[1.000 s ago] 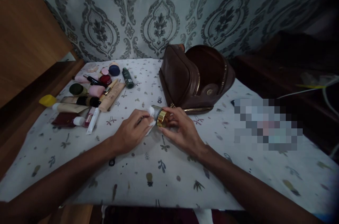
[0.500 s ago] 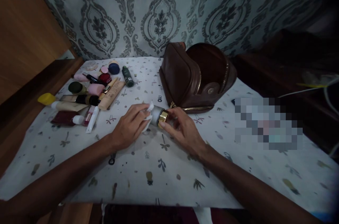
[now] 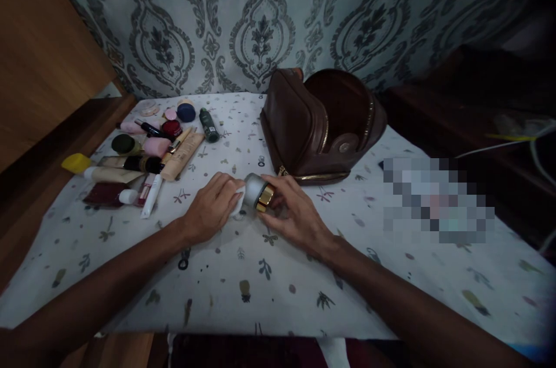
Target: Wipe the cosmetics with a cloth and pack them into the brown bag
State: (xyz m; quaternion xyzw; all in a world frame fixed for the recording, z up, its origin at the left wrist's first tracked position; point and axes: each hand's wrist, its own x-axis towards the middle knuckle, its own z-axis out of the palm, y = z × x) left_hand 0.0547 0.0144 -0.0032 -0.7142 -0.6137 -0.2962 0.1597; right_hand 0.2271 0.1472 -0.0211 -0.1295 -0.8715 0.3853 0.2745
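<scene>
A frosted grey cosmetic jar (image 3: 252, 189) with a gold lid lies sideways above the patterned cloth, between my two hands. My right hand (image 3: 299, 214) grips it by the gold end, thumb below and fingers above. Bunched in my left hand (image 3: 212, 206) is a white wipe (image 3: 238, 203), held against the jar's other end. Most of the wipe is hidden under the curled fingers. Just behind my right hand stands a brown leather bag (image 3: 295, 119), its zipped top gaping.
Several cosmetics lie at the left, among them a beige tube (image 3: 185, 155), a dark green bottle (image 3: 209, 126) and a yellow-capped item (image 3: 76, 163). A blurred-out object (image 3: 438, 200) lies at the right. The patterned wall (image 3: 260, 20) rises behind the table.
My left hand and the wipe have drawn back slightly to the left, so more of the jar's grey body shows. The jar has turned a little in my right hand.
</scene>
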